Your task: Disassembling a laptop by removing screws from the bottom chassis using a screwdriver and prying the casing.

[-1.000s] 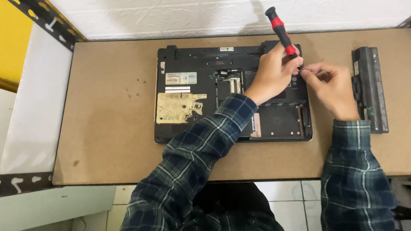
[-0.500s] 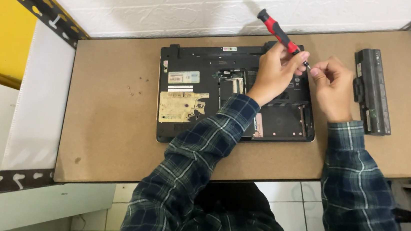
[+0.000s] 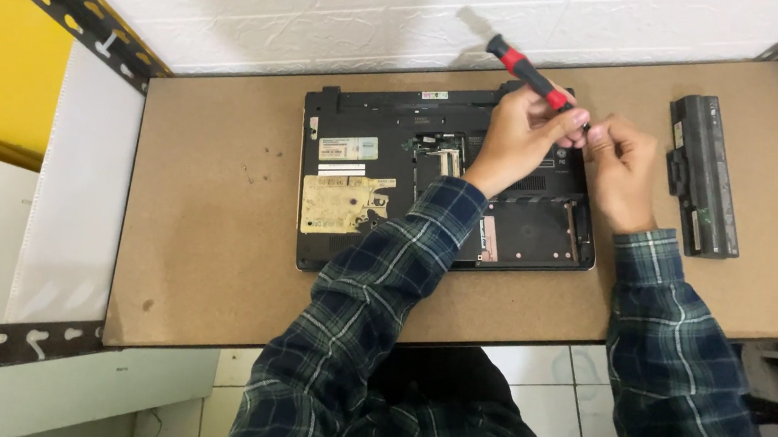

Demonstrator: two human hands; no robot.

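Over the far right corner of the upturned black laptop (image 3: 392,186), a red-and-black screwdriver (image 3: 529,72) is gripped by the curled fingers of the left hand (image 3: 522,136); its tip is pinched by the right hand (image 3: 622,165), while a detached battery (image 3: 705,175) is left lying on the brown table (image 3: 204,258) further right

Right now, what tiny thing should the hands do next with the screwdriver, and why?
Probably turn the red-and-black screwdriver gently. The left hand grips its handle, the right hand pinches close by its tip, and both sit over the far right corner of the upturned laptop, so the tool looks set in place there.
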